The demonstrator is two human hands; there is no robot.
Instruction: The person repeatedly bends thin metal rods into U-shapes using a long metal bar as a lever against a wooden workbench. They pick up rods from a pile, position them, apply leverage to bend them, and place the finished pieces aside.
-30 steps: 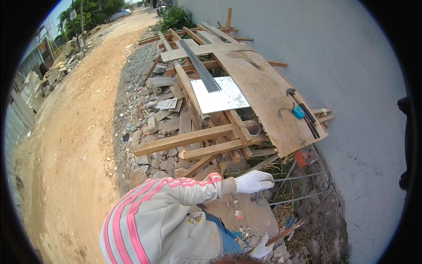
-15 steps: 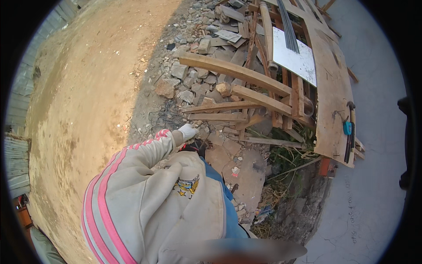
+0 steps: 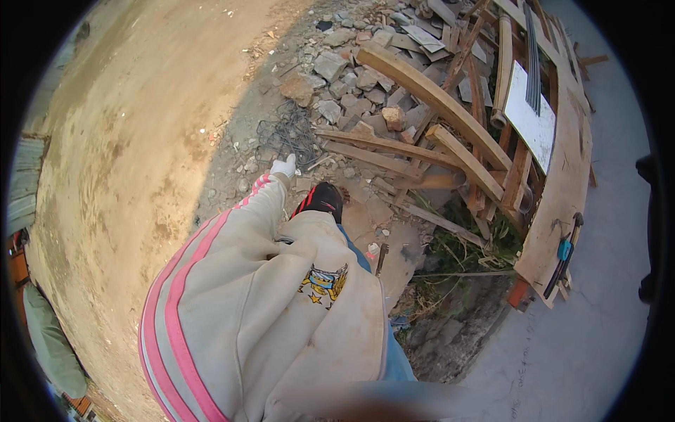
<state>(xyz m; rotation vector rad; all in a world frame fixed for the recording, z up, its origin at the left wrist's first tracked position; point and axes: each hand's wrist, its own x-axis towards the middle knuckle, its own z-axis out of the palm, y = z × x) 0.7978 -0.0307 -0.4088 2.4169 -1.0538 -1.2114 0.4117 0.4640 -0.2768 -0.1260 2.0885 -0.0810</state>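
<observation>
My left hand [image 3: 284, 167], in a white glove, reaches low at the end of a cream sleeve with pink stripes. Its fingers look curled closed; whatever they hold, if anything, is too small to make out. Just beyond the glove lies a tangle of dark thin wire [image 3: 285, 133] on the rubble ground. A black shoe with red stripes [image 3: 325, 200] stands close beside the hand. My right hand is out of sight. A thin dark rod [image 3: 382, 259] shows beside my blue trouser leg.
Broken stones [image 3: 330, 67] heap up ahead. Wooden beams [image 3: 429, 88] jut from the right, by a plywood board [image 3: 545, 232] carrying a blue-and-black tool [image 3: 564, 250]. A white sheet [image 3: 527, 116] lies farther off. A grey wall [image 3: 598, 281] runs along the right; sandy ground [image 3: 133, 141] spreads left.
The view has turned, so the beams and board appear farther right. My gloved hand now shows nearer the wire tangle, and more of the shoe is visible.
</observation>
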